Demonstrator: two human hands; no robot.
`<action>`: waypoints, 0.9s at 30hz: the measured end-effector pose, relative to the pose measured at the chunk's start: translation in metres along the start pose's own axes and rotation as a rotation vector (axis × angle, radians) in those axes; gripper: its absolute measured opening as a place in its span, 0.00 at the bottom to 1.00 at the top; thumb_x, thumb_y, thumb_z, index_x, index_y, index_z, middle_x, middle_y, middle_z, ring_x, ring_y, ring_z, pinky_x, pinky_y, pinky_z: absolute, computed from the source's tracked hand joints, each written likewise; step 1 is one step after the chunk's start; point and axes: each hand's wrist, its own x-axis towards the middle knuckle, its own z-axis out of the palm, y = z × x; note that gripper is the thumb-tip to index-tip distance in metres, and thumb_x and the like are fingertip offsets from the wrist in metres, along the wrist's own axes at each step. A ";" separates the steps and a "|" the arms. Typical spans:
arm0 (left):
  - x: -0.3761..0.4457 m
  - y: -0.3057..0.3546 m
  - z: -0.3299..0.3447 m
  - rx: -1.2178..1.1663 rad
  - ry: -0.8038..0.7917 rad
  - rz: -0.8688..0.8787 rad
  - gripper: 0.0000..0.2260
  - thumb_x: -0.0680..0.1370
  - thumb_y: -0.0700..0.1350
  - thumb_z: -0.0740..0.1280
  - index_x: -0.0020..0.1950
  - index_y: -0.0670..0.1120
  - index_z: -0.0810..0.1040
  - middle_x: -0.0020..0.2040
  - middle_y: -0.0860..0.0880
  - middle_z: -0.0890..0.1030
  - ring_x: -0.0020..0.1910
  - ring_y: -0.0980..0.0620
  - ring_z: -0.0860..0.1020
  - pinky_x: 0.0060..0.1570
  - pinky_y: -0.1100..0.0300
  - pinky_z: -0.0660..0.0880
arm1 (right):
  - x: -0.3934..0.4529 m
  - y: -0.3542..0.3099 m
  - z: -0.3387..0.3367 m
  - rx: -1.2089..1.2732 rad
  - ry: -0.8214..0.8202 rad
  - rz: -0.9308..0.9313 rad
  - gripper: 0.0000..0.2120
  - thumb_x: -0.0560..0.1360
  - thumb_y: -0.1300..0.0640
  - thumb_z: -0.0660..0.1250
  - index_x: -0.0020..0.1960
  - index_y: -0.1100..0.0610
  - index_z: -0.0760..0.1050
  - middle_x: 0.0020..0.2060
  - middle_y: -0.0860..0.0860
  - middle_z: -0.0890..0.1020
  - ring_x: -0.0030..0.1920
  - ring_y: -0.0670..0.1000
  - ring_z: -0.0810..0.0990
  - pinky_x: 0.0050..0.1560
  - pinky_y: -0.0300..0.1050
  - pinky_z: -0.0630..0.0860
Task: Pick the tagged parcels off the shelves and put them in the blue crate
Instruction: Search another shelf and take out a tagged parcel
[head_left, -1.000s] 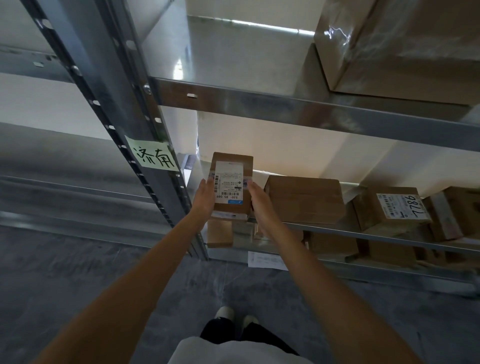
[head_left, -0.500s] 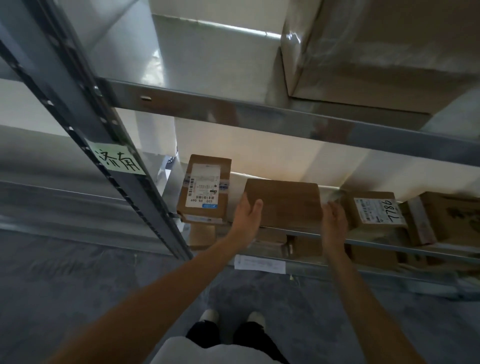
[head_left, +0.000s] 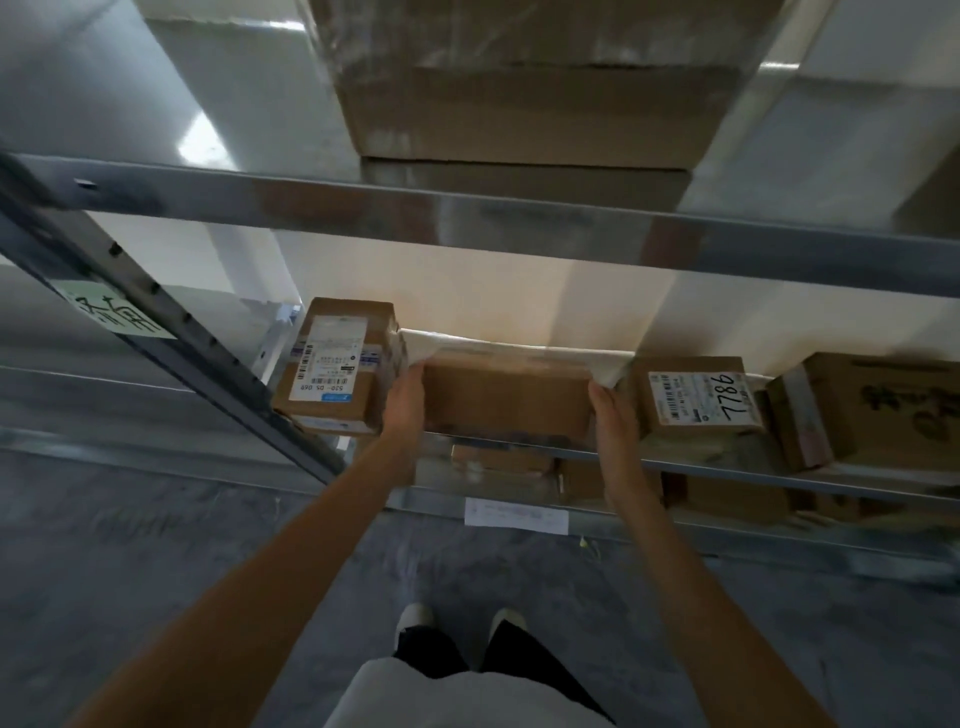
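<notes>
A plain brown parcel (head_left: 506, 400) sits on the shelf (head_left: 727, 460) between both hands. The left hand (head_left: 408, 402) presses its left end and the right hand (head_left: 613, 415) its right end, fingers fairly straight along the sides. A labelled parcel (head_left: 335, 366) stands just left of the left hand.

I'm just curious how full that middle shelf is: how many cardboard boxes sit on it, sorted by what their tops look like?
Brown cardboard boxes with a white shipping label on top: 2, the left-end box and the box marked 7786
Plain brown cardboard box: 1
Brown cardboard box with dark printing: 1
Total: 4
</notes>
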 end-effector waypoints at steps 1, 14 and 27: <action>-0.003 0.003 0.000 -0.013 0.012 0.018 0.30 0.79 0.62 0.57 0.76 0.47 0.60 0.72 0.44 0.67 0.71 0.43 0.66 0.71 0.47 0.62 | 0.000 -0.007 -0.004 0.075 0.023 0.022 0.05 0.81 0.48 0.60 0.55 0.45 0.71 0.61 0.51 0.75 0.63 0.53 0.74 0.67 0.52 0.69; -0.030 0.017 -0.002 -0.070 -0.111 0.138 0.17 0.80 0.57 0.59 0.62 0.48 0.76 0.55 0.48 0.81 0.57 0.49 0.78 0.57 0.52 0.75 | -0.007 -0.019 -0.019 0.090 0.043 0.029 0.10 0.77 0.39 0.61 0.47 0.43 0.77 0.38 0.37 0.82 0.47 0.40 0.79 0.46 0.39 0.72; -0.034 0.034 0.001 -0.198 -0.409 0.127 0.35 0.73 0.53 0.71 0.75 0.58 0.56 0.68 0.43 0.73 0.66 0.42 0.74 0.62 0.41 0.74 | -0.037 -0.009 -0.008 0.382 -0.277 0.212 0.31 0.66 0.38 0.72 0.65 0.48 0.72 0.56 0.55 0.83 0.56 0.57 0.83 0.51 0.56 0.81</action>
